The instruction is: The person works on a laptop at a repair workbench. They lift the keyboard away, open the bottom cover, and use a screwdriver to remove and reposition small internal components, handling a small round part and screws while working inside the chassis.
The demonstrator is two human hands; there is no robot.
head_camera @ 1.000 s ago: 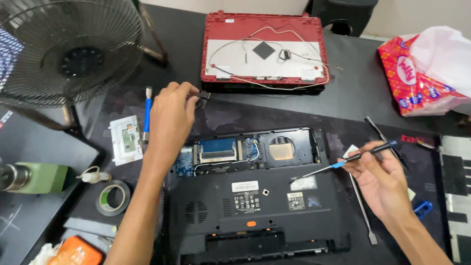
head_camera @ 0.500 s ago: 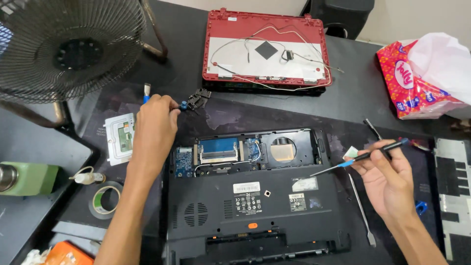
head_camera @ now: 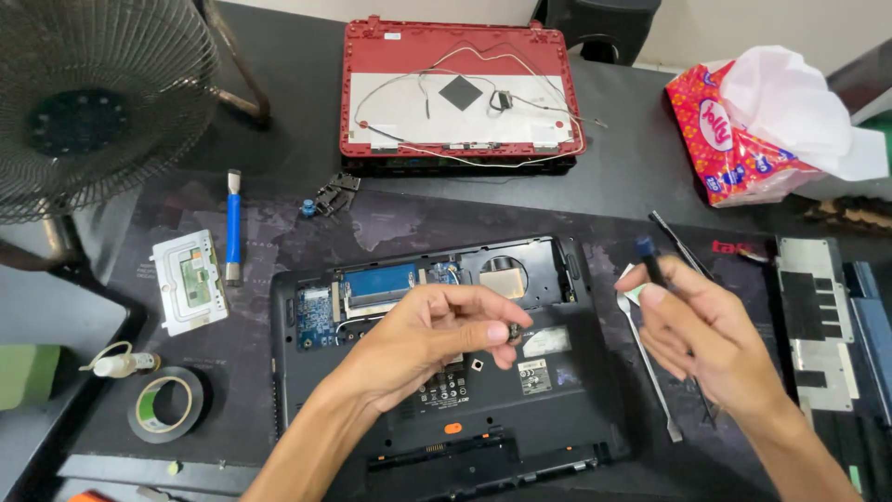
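Observation:
An opened black laptop base [head_camera: 390, 428] lies upside down in front of me, its circuit board and blue memory module [head_camera: 376, 279] exposed. My left hand [head_camera: 432, 330] hovers over its middle and pinches a small dark part [head_camera: 514, 330] between thumb and fingertips. My right hand [head_camera: 701, 335] is to the right of the laptop, closed around a black screwdriver [head_camera: 650, 265] with a blue cap, its shaft pointing down through the fist.
A red laptop lid [head_camera: 460, 93] with loose wires lies at the back. A fan [head_camera: 93, 102] stands far left. On the mat: a blue-handled tool [head_camera: 233, 228], small hinge parts [head_camera: 330, 198], a touchpad board [head_camera: 190, 281], a tape roll [head_camera: 167, 404], metal pry tools [head_camera: 650, 372]. A tissue pack [head_camera: 743, 130] sits right.
My left hand came back from the hinge parts at the mat's far side to the laptop's middle, now pinching a small part. My right hand turned the screwdriver upright.

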